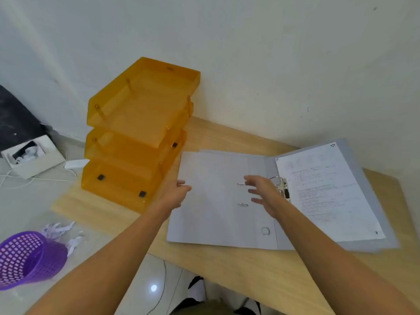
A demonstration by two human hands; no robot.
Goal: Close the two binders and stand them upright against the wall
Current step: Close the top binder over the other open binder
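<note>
A second binder is hard to make out. The grey binder [227, 201] lies open flat on the tabletop [227, 269]; both hands, left [175, 196] and right [263, 194], hover spread, holding nothing.

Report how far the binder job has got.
Done: nothing; the grey binder lies open flat on the desk, papers showing. In hand: left hand at its left cover edge, right hand over the rings. Left: closing, standing against the wall. Second binder unclear.
</note>
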